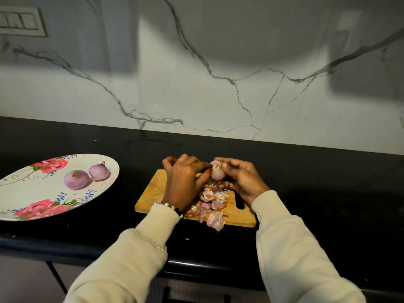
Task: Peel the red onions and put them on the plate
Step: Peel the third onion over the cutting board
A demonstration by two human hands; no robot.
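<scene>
Over the wooden cutting board point(153, 193) my right hand point(240, 178) grips a red onion point(217, 171) from the right. My left hand point(185, 178) pinches the onion's skin at its left side. A heap of torn onion skins point(212, 204) lies on the board under the hands. On the floral plate point(26, 193) at the left sit two peeled red onions point(76, 179) point(98, 171), side by side.
The black counter point(328, 193) runs from left to right, its front edge near my elbows. A white marble wall point(196, 84) rises behind it. One skin piece hangs over the board's front edge. A switch panel point(21, 21) is at the top left.
</scene>
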